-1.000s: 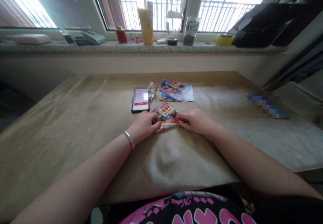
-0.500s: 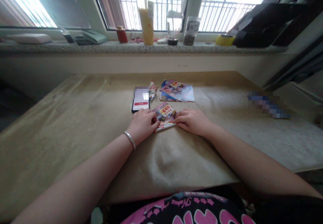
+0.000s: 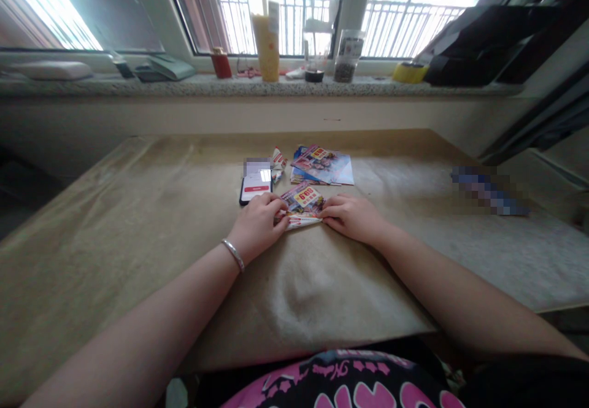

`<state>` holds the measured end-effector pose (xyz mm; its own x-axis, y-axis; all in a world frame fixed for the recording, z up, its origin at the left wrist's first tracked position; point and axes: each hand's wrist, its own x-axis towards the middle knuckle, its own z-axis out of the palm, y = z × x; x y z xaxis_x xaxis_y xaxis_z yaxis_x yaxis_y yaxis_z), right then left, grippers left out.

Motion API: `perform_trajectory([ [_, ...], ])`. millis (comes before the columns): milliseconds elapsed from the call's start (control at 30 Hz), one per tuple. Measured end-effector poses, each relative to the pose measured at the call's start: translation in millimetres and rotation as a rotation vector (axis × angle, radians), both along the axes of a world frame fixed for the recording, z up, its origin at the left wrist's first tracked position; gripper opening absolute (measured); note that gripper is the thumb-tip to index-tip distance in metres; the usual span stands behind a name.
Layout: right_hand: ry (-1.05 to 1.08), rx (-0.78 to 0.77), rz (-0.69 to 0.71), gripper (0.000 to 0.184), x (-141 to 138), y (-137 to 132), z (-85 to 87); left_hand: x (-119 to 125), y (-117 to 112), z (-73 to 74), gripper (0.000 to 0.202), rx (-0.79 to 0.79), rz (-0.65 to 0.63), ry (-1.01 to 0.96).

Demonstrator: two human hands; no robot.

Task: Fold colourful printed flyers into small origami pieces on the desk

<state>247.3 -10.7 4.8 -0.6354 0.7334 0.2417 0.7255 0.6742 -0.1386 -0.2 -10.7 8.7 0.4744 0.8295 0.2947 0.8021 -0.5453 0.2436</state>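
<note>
We are holding the folded leaflet [image 3: 304,202] at both ends on the brown paper sheet [image 3: 138,224]. Our left hand [image 3: 256,227] is pinching its left corner with curled fingers. Our right hand [image 3: 353,216] is pinching the right corner, with the fingertips pressing down on the fold. The leaflet is lying flat between the two hands, just beside the phone [image 3: 256,186]. A stack of leaflets [image 3: 326,165] is lying a little farther away, near the phone.

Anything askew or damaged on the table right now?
Nothing spilled or torn. The cover humps and wrinkles between the person and the flyer, which the left hand and right hand pinch. The phone and the stack lie flat beyond it.
</note>
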Motion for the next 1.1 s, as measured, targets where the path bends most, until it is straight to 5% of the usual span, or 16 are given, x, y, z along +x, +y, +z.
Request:
perform_trajectory([
  [233,0.012,-0.002,-0.005,0.024,-1,0,0.0,2,-3,4.9,0.032,0.034,-0.163,0.167],
  [1100,-0.104,0.061,-0.056,0.026,-3,-4,3.1,5,-10,12.9,0.029,0.086,-0.161,0.335],
])
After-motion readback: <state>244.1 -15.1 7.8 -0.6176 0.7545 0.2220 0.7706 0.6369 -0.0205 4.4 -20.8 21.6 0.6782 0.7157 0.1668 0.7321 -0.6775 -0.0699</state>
